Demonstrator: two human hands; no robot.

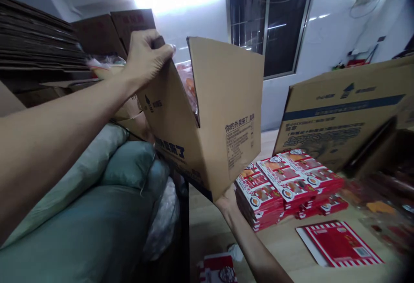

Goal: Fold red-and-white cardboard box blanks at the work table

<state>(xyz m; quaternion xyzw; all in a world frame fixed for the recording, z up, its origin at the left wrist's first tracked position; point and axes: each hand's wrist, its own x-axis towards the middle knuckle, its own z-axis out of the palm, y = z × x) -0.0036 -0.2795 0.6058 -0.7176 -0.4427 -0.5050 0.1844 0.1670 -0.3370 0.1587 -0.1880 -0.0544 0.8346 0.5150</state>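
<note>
A tall brown cardboard box (230, 97) is held up, tilted, in the middle of the head view, with its top flaps raised. My left hand (149, 52) is closed over the top edge of its left side. From below, my right hand (227, 197) bears the bottom corner; its fingers are mostly hidden by the box. Through the gap between the flaps, clear plastic with orange and red contents (188, 80) shows. Close to my right hand, stacks of red-and-white printed packs (284, 179) stand on the table (207, 231).
Large green sacks (80, 227) fill the lower left, below flattened cardboard (35, 37). At the right stands another open carton (336, 119), with blurred clear packages (384, 205) before it. A flat red sleeve (339, 243) and a red-and-white pack (218, 269) lie on the table.
</note>
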